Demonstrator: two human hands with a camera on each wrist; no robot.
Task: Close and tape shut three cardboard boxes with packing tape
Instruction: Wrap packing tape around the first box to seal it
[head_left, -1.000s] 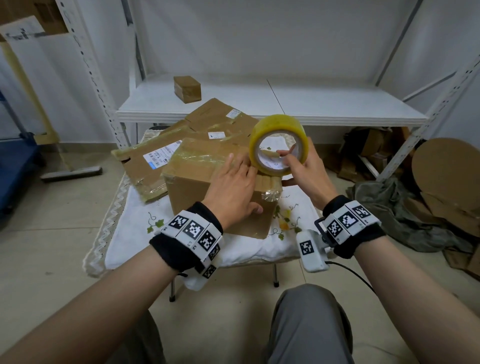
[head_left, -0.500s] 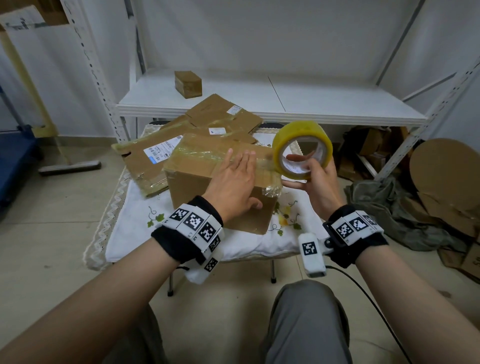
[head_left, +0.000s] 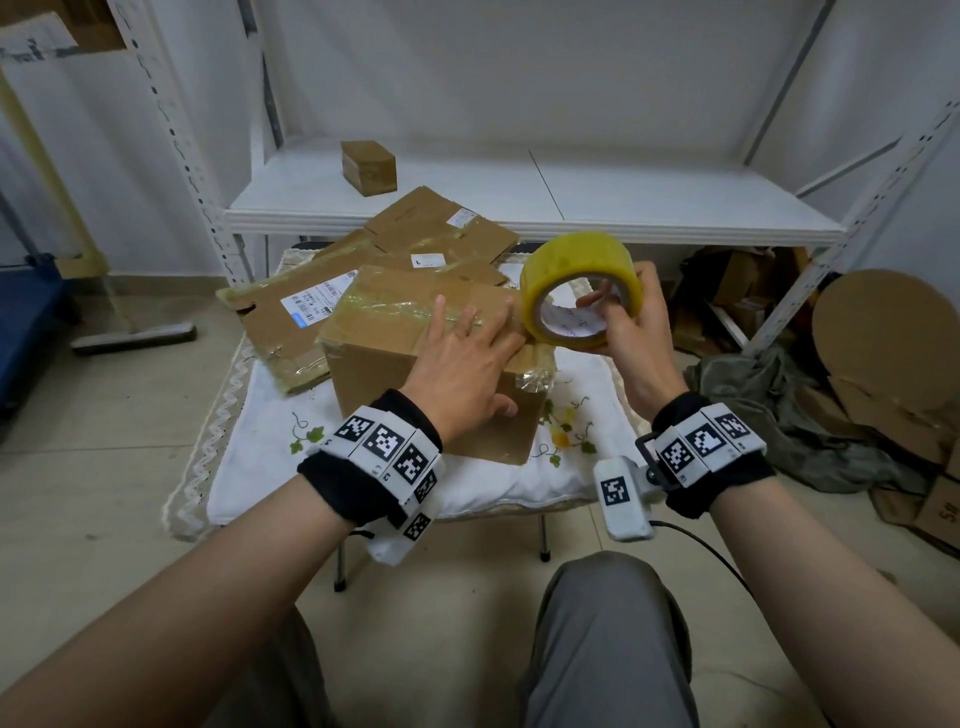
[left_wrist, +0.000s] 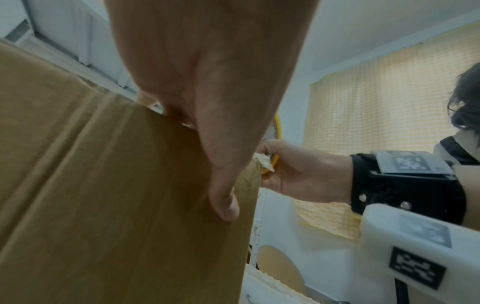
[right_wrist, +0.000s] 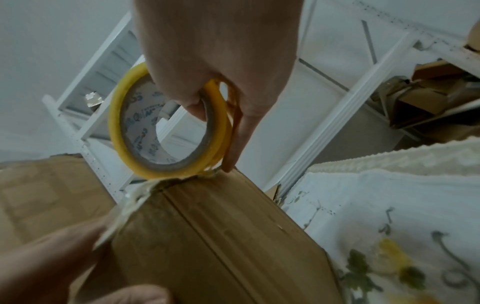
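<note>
A closed cardboard box (head_left: 395, 338) with shiny tape along its top sits on a small cloth-covered table (head_left: 270, 447). My left hand (head_left: 462, 358) lies flat on the box top near its right edge, fingers straight, thumb (left_wrist: 223, 205) down the front face. My right hand (head_left: 618, 322) grips a yellow roll of packing tape (head_left: 576, 270) just off the box's right top corner, fingers through the core. In the right wrist view the tape roll (right_wrist: 166, 127) touches the box corner (right_wrist: 182, 185). Two flattened cardboard boxes (head_left: 291, 322) lie behind it.
A small taped box (head_left: 369, 166) stands on the white shelf (head_left: 623, 197) behind the table. Cardboard scraps and a round board (head_left: 883, 338) pile up on the floor at the right. A dustpan-like tool (head_left: 135, 338) lies on the floor at the left.
My right hand has carried the tape roll from over the box top out to the right and a little down, past the box's right edge. The left hand stays pressed on the box.
</note>
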